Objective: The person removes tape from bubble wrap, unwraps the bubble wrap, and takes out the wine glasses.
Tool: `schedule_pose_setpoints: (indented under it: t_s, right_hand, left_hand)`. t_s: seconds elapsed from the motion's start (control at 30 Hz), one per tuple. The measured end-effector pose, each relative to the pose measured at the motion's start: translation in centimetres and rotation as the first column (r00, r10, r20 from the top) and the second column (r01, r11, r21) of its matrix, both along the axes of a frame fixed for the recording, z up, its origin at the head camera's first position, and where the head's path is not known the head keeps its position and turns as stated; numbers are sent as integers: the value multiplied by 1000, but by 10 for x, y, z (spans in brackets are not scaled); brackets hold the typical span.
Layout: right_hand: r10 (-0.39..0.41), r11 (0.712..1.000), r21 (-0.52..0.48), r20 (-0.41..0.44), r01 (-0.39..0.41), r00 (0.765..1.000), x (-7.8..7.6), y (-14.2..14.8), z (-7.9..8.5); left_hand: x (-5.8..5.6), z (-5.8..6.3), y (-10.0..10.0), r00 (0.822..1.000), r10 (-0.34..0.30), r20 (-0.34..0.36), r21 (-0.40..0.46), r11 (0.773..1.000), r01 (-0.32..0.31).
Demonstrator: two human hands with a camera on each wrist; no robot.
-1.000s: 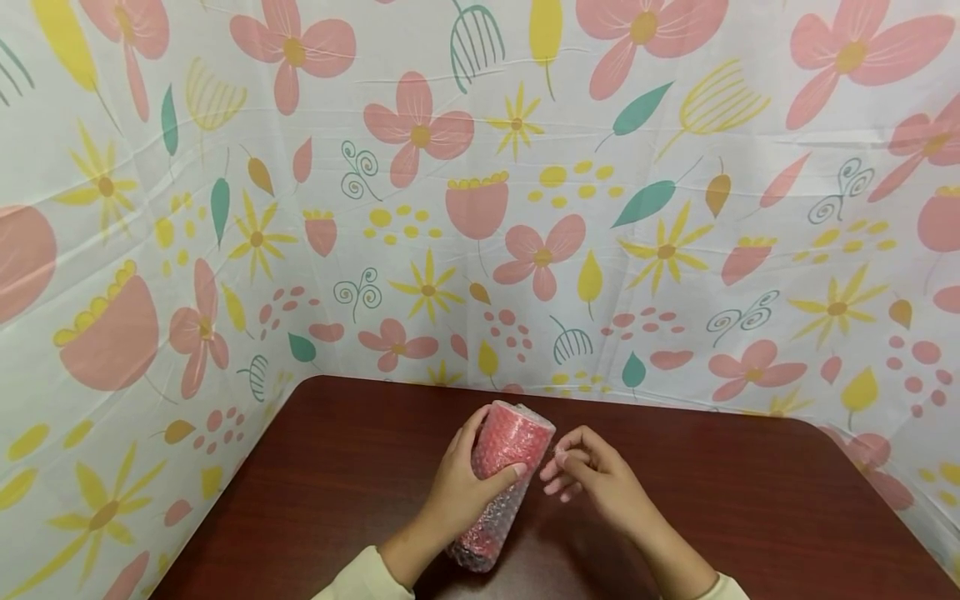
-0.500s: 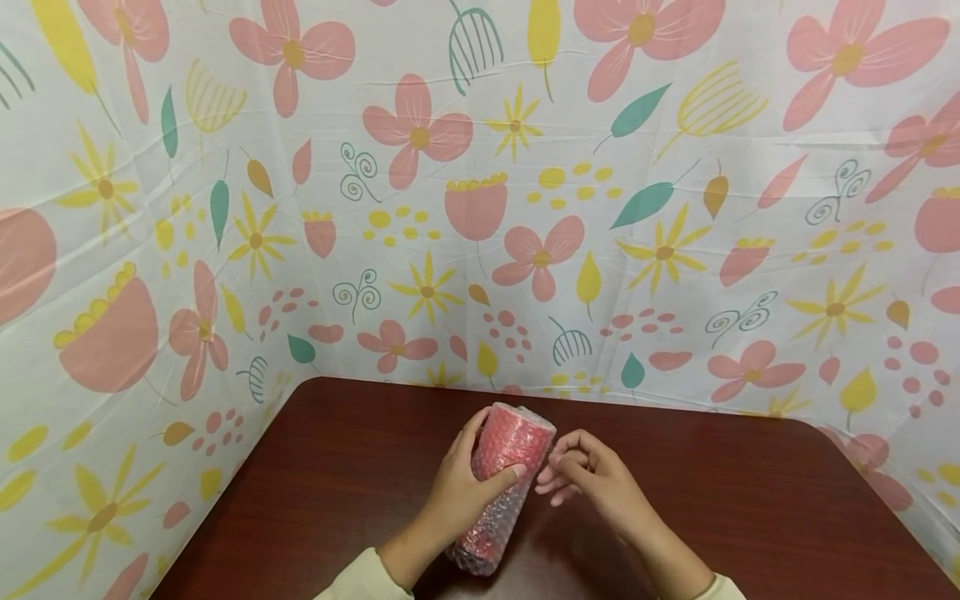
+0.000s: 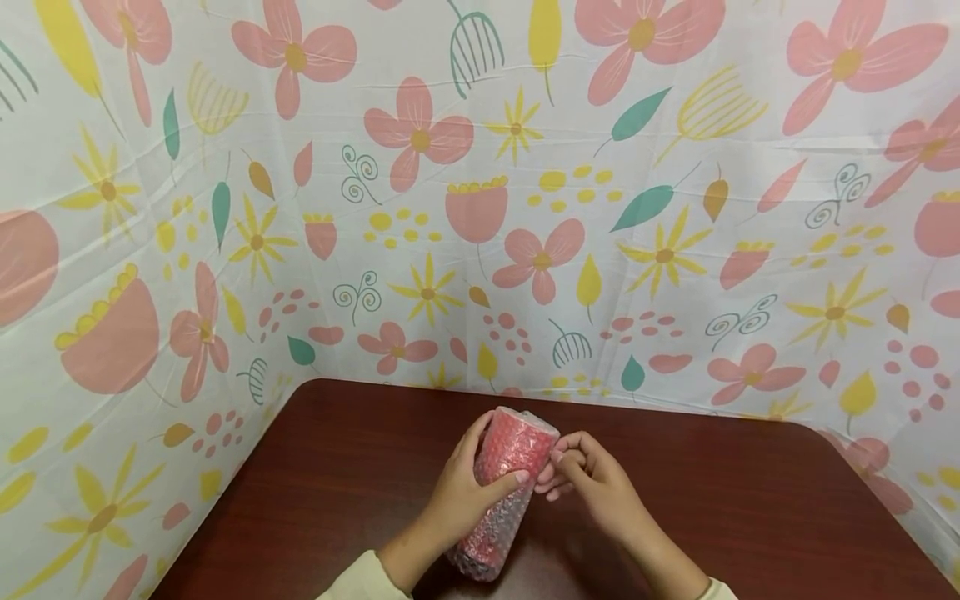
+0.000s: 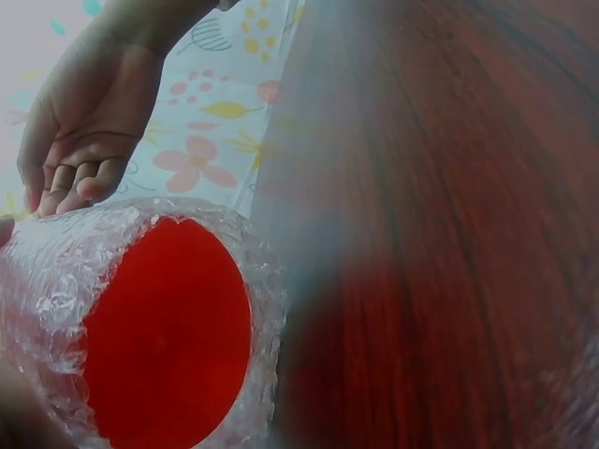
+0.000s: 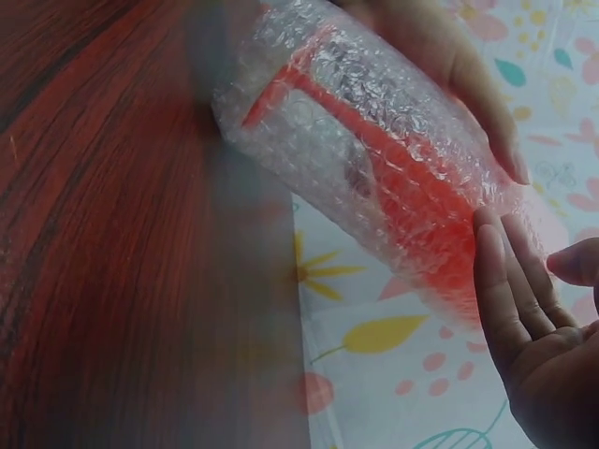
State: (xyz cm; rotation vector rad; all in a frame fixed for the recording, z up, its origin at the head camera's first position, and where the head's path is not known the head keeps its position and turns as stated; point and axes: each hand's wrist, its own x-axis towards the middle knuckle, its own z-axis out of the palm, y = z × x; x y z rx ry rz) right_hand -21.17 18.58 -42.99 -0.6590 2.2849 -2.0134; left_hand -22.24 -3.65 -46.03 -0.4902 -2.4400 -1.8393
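Nearest, pale sleeves (image 3: 363, 577) ran up to both wrists. Beyond them, the left grip (image 3: 453, 496) was closed around a wrapped cylinder (image 3: 517, 450), thumb across its front, seemingly to brace it at a tilt over the bench (image 3: 360, 467), top leaning rightward. Whether its lower end touched the bench could not be told. The right grip (image 3: 592, 479) was at its upper right side, fingertips against or just beside the plastic; whether thumb and forefinger pinched anything was unclear. Bubble wrap (image 5: 309, 159) enclosed a red body with a round red end (image 4: 173, 337), presumably for protection; any contents inside were hidden. Farther back hung flower-printed cloth (image 3: 480, 108).
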Motion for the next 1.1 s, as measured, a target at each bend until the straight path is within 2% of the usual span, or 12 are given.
schedule_pose_setpoints:
  t_s: [0.3, 0.6, 0.8, 0.9, 1.1]
  right_hand:
    - [2, 999, 37, -54, 0, 999, 0, 1, -1]
    - [-36, 997, 69, -75, 41, 997, 1, -1, -3]
    - [-13, 997, 73, -107, 21, 994, 2, -2, -2]
    - [-7, 997, 79, -89, 14, 996, 3, -2, -1]
    - [-47, 991, 122, -25, 50, 999, 3, -3, 2]
  left_hand:
    - [-1, -2, 0, 1000, -27, -3, 40, 999, 27]
    - [-1, -2, 2, 999, 22, -38, 48, 999, -21]
    - [0, -1, 2, 996, 52, -71, 31, 998, -50]
    - [1, 0, 2, 994, 66, -83, 21, 998, -65]
    - [3, 2, 2, 991, 94, -98, 3, 996, -94]
